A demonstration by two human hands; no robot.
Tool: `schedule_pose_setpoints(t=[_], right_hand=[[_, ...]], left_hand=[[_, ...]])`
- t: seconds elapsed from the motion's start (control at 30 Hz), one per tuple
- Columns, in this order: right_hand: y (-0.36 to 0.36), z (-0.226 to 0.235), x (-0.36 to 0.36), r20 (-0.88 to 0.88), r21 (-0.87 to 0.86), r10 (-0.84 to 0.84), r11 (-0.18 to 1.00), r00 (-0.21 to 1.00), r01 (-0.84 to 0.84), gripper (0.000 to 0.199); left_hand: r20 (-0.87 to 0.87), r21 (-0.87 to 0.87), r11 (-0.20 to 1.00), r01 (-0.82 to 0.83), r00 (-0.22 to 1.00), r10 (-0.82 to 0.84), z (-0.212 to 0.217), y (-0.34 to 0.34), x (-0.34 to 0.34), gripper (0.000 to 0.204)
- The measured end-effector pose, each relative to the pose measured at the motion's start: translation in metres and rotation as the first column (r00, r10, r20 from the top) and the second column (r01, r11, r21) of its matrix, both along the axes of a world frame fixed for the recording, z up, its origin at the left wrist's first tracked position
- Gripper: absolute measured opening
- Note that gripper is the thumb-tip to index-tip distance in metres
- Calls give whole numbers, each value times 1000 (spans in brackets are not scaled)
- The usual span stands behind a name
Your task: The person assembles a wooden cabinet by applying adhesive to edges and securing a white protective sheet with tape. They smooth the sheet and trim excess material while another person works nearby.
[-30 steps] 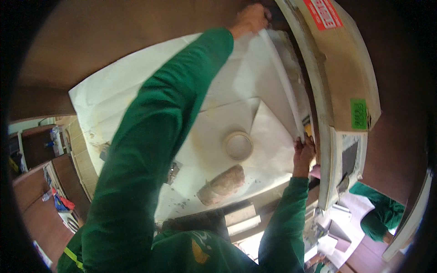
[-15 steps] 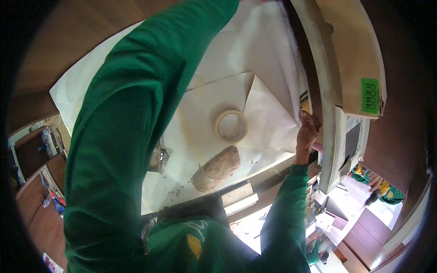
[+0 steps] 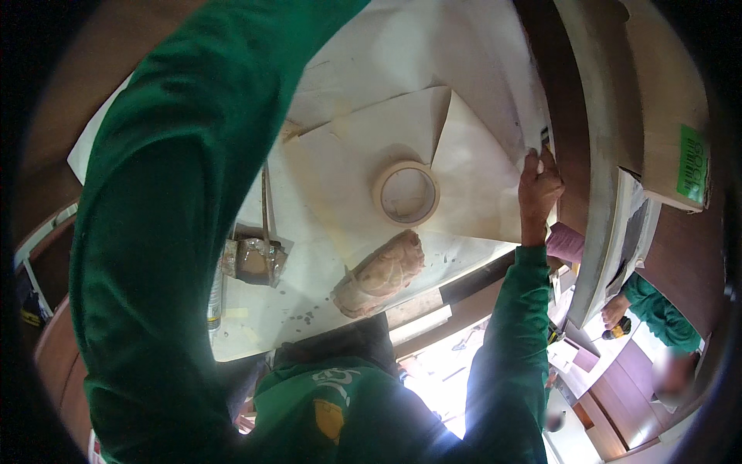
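The right hand (image 3: 539, 185) pinches the white paper (image 3: 471, 185) edge. The tape roll (image 3: 406, 193) lies on it. The left hand is out of view. A green label (image 3: 692, 164) sits on the box (image 3: 665, 100).

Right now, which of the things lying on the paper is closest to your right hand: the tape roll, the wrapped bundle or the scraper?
The tape roll, a pale ring lying flat on the folded sheet, is closest to the right hand. The wrapped bundle lies lower and the scraper farthest left.

Matt cream paper sheeting (image 3: 479, 178) covers the surface, smooth but speckled. The pale round roll of paper masking tape (image 3: 406, 193) looks dull, the crumpled tan plastic-wrapped bundle (image 3: 380, 274) slightly glossy. The sleeves are green cloth (image 3: 178, 232).
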State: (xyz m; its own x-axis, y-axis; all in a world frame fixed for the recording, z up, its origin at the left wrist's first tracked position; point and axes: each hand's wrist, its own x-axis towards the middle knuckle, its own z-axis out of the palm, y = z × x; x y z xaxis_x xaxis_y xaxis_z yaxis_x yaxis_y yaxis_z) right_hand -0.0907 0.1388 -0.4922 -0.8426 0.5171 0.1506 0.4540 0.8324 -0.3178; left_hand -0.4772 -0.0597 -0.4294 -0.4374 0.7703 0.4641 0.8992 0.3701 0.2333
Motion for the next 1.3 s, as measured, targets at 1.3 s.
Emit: schedule_pose_setpoints(t=[1.3], right_hand=[[58, -24, -43, -241, -44, 23, 998, 970, -34, 31]], left_hand=[[204, -139, 979, 149, 972, -118, -62, 127, 32, 45]])
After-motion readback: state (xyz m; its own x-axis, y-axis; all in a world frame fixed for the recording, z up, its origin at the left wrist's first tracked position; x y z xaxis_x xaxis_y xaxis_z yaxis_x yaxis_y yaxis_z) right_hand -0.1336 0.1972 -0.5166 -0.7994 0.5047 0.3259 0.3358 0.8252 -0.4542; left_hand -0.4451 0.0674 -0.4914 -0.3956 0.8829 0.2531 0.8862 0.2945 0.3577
